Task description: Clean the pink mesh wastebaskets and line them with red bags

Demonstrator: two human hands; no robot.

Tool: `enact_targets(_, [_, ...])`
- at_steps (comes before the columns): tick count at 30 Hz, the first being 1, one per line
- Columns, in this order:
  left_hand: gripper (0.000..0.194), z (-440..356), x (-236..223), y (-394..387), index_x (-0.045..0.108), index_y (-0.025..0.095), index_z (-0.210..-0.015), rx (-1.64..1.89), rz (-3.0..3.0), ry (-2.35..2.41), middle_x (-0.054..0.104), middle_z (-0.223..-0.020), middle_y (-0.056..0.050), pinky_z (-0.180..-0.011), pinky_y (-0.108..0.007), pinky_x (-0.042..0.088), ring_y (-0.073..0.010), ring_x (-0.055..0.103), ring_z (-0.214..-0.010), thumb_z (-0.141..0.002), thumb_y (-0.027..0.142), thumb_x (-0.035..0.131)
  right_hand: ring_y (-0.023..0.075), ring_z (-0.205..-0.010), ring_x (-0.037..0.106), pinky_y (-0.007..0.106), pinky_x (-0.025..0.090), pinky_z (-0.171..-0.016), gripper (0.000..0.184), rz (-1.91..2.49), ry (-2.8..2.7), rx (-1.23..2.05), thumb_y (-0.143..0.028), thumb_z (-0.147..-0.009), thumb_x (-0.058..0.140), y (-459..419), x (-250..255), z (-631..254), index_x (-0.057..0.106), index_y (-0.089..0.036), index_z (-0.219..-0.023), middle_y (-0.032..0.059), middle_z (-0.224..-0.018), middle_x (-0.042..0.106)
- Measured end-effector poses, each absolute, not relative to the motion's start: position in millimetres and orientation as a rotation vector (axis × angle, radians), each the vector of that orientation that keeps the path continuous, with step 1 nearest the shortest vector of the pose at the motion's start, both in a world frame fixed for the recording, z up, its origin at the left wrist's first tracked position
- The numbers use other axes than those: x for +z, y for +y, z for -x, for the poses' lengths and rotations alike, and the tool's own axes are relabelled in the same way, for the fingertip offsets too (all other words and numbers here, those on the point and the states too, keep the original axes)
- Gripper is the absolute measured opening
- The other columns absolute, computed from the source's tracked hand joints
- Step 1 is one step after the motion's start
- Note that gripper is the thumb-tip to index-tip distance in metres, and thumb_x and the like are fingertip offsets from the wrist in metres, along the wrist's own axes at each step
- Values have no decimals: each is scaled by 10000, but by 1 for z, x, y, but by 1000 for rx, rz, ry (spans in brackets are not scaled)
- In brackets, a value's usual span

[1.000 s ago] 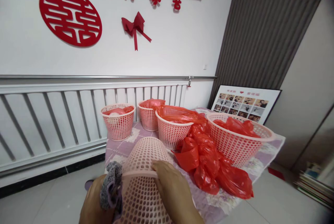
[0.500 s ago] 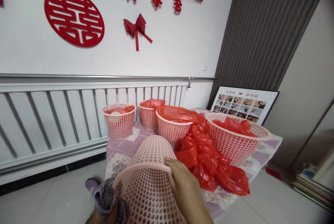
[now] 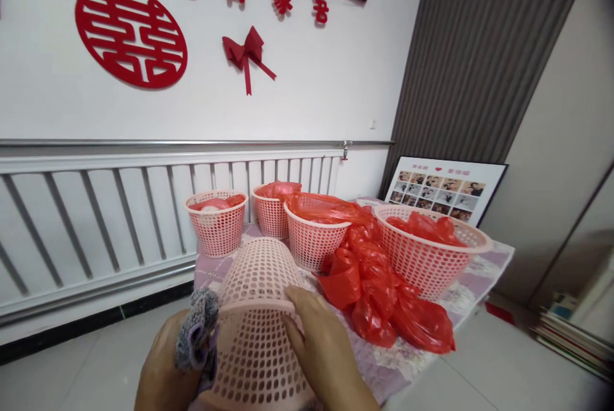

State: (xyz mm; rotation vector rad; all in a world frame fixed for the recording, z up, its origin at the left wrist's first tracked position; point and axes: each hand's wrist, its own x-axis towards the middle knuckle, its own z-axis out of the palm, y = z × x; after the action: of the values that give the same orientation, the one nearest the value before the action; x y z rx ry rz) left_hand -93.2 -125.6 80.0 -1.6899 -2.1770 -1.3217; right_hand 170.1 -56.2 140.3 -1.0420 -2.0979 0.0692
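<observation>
A pink perforated plastic basket [image 3: 261, 270] lies tipped over at the table's near edge, its mouth turned toward me. My right hand [image 3: 321, 341] grips its rim on the right, thumb inside the mouth and fingers over the outside. At the left side of the rim, my left hand [image 3: 167, 353] is closed on a bunched grey and purple cloth [image 3: 196, 331], part of which hangs down by the basket's opening. Red plastic bags [image 3: 369, 289] lie heaped just right of the basket.
Behind stand three pink baskets, the left [image 3: 218, 229], the middle [image 3: 272, 214] and the nearer one [image 3: 314, 243], holding red plastic. A wider basket [image 3: 426, 257] stands right. The tablecloth [image 3: 494, 261] is floral. A radiator [image 3: 119, 213] and a photo board [image 3: 441, 187] are beyond.
My left hand with the cloth has risen beside the basket's rim. The basket has shifted slightly left and turned, with my right hand still on its rim. The view has moved a little.
</observation>
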Motion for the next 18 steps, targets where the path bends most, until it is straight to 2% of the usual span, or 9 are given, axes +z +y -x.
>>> enact_targets(2, [329, 92, 81, -122, 570, 278, -1149, -1190, 1796, -2050, 648, -1172, -65, -906, -439, 526, -258, 604, -1088, -847, 398, 520, 271, -1040, 636, 437, 539, -896, 368, 1086, -2129, 87, -67, -806, 564, -53, 146, -168, 631, -180, -1150, 97, -1136, 697])
enact_targets(5, [430, 81, 89, -116, 524, 237, -1197, -1037, 1806, -1839, 612, -1214, -98, -902, -472, 519, -289, 573, -1114, -769, 237, 557, 273, -1037, 618, 433, 521, -905, 371, 1111, -2147, 106, -16, -793, 540, -43, 147, -170, 660, -181, -1102, 86, -1137, 698])
enact_targets(8, [536, 64, 103, -105, 497, 191, -1217, -975, 1779, -1681, 566, -1241, -131, -940, -499, 485, -314, 521, -1159, -692, 81, 506, 268, -1007, 611, 418, 520, -885, 338, 1116, -2125, 122, -17, -805, 534, -33, 139, -174, 664, -159, -1083, 94, -1098, 705])
enact_targets(10, [570, 55, 109, -97, 487, 193, -1219, -974, 1800, -1644, 561, -1220, -122, -948, -485, 476, -299, 512, -1149, -672, 33, 483, 260, -985, 609, 402, 524, -865, 318, 1113, -2108, 125, -27, -814, 536, -28, 133, -178, 660, -156, -1077, 91, -1077, 706])
enact_targets(14, [527, 53, 102, -84, 496, 196, -1198, -999, 1786, -1640, 565, -1185, -120, -898, -441, 497, -283, 521, -1105, -694, 42, 485, 246, -977, 615, 381, 535, -847, 301, 1079, -2111, 110, -33, -823, 532, -23, 124, -183, 653, -162, -1067, 84, -1075, 706])
enact_targets(18, [428, 65, 82, -84, 537, 186, -1171, -1084, 1745, -1779, 593, -1182, -124, -930, -471, 475, -300, 543, -1099, -745, 149, 515, 247, -962, 625, 389, 549, -837, 334, 1050, -2111, 51, -1, -782, 540, -22, 121, -181, 652, -153, -1057, 92, -1067, 709])
